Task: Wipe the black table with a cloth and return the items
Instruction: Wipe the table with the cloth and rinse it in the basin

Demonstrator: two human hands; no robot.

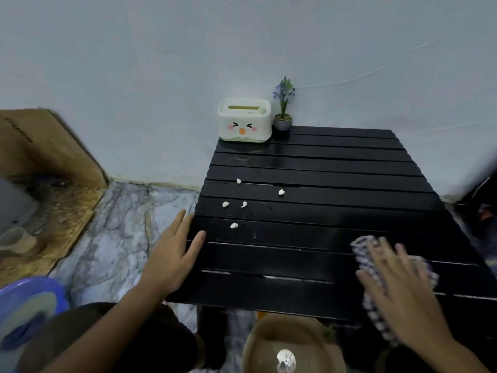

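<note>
A tan bowl (290,343) with a pale lump in it sits nearest, below the desk's near edge; just above it the right hand (400,292) lies flat, fingers spread, pressing the checked cloth (363,247) onto the near-right slats of the black desk (322,184); this grip is wide, pinching nothing; the cloth's long axis runs near to far, its far end pointing up-left. The white blobs (234,225) lie ahead and to the left of the cloth, scattered across the middle slats; the left hand (172,254), fingers straight on the desk's left edge, is nearer them. A tissue box (244,120) and potted flower (283,114) stand at the far-left corner, so the items appear not yet cleared.
</note>
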